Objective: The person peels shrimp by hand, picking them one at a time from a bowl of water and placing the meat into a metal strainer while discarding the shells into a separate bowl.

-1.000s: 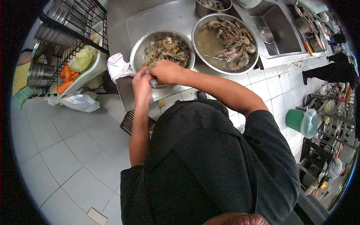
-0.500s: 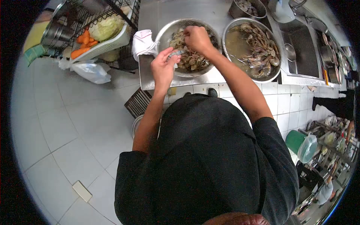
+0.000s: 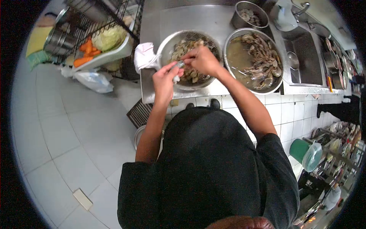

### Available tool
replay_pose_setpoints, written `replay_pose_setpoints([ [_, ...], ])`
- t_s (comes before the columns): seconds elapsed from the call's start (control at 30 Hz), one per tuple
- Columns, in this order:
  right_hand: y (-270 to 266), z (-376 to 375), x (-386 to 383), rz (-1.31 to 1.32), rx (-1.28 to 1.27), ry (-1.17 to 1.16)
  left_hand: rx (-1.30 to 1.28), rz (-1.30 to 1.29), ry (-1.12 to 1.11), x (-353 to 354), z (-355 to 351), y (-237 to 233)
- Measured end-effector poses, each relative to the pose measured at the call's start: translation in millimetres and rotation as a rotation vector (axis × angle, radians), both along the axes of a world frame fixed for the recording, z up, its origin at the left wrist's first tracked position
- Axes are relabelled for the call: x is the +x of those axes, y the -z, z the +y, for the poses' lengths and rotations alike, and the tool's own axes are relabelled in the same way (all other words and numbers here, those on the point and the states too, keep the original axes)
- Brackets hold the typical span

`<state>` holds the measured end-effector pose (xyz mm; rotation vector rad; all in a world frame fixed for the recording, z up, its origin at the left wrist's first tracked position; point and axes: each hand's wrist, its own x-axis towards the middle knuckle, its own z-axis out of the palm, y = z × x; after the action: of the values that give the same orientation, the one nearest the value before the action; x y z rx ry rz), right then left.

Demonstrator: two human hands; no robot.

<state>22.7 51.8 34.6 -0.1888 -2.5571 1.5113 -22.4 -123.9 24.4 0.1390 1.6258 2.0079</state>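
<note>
Over a metal strainer [image 3: 163, 45] my left hand [image 3: 164, 84] is closed around a greyish shrimp [image 3: 178, 65], partly covered by the fingers. My right hand [image 3: 204, 62] reaches in from the right, its thumb and fingertips pinched at the end of that same shrimp. Shells and heads [image 3: 198, 77] lie heaped in the strainer below both hands. To the right is a wide metal bowl [image 3: 226, 57] of murky water, with whole shrimp [image 3: 263, 61] piled along its right side. Behind it, a small pot [image 3: 237, 17] contains pale, peeled-looking shrimp [image 3: 249, 17].
A white cloth [image 3: 144, 55] is wrapped at the strainer's handle on the steel counter [image 3: 183, 19]. The sink [image 3: 307, 57] adjoins on the right. At left, a white basket [image 3: 103, 59] holds carrots and cabbage. A green bucket [image 3: 299, 149] stands behind me, right; another person's dark-clothed leg [image 3: 337, 110] is farther right.
My right hand has come down from the heap in the strainer to the shrimp in my left hand. The whole view has shifted slightly, so the counter appears lower.
</note>
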Motion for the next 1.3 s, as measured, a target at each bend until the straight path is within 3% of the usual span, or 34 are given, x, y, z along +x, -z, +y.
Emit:
replay_pose_setpoints([
  [0.07, -0.7, -2.7, 1.8, 0.122, 0.22, 0.038, -0.015, 0.051, -0.029, 8.8, 6.2, -6.0],
  [0.23, 6.0, 3.3, -3.0, 0.17, 0.402, 0.219, -0.065, 0.184, -0.113, 19.5, 5.1, -19.4],
  [0.27, 12.7, 16.5, -5.9, 0.264, 0.286, 0.281, -0.065, 0.206, -0.141, 21.2, 3.4, -25.2],
  [0.4, -7.1, 15.4, 4.4, 0.455, 0.222, 0.407, -0.014, 0.168, -0.201, 23.6, 3.7, -43.6],
  [0.47, 15.3, 7.8, 0.9, 0.474, 0.335, 0.203, 0.107, 0.099, -0.236, 18.0, 20.1, -49.1],
  [0.5, 25.9, 1.2, 4.8, 0.436, 0.565, 0.17, 0.172, 0.044, -0.234, 16.5, 32.9, -57.6],
  [0.53, 28.6, -2.1, 12.3, 0.382, 0.788, 0.141, 0.234, -0.002, -0.199, 14.2, 45.9, -62.9],
  [0.63, 28.7, 15.2, 44.9, 0.47, 0.593, 0.186, 0.357, -0.115, -0.09, 7.0, 93.6, -64.0],
  [0.73, 23.4, 62.9, 101.1, -0.024, 0.463, 0.161, 0.314, -0.164, 0.045, 10.3, 149.5, -63.9],
  [0.9, 51.8, 122.9, 206.8, -0.001, 0.517, 0.6, 0.424, -0.111, 0.318, -10.8, 269.7, -58.7],
  [0.97, 58.7, 140.8, 234.8, -0.053, 0.529, 0.675, 0.5, 0.136, 0.525, -33.9, 327.0, -69.6],
  [1.0, 44.0, 149.4, 245.2, -0.053, 0.446, 0.686, 0.471, 0.288, 0.441, -13.8, 342.5, -96.1],
  [1.03, 42.1, 159.4, 252.5, -0.004, 0.509, 0.744, 0.254, 0.275, 0.277, -0.5, 356.9, -115.2],
  [1.1, 38.5, 190.4, 261.3, -0.038, 0.626, 0.794, 0.146, 0.406, 0.437, -21.4, 375.0, -86.7],
  [1.17, 24.1, 216.1, 261.4, -0.222, 0.709, 0.766, -0.034, 0.647, 0.377, 7.8, 368.5, -80.7],
  [1.3, 57.6, 267.1, 249.1, -0.068, 0.884, 0.56, -0.146, 0.478, 0.417, 55.6, 327.7, -39.4],
])
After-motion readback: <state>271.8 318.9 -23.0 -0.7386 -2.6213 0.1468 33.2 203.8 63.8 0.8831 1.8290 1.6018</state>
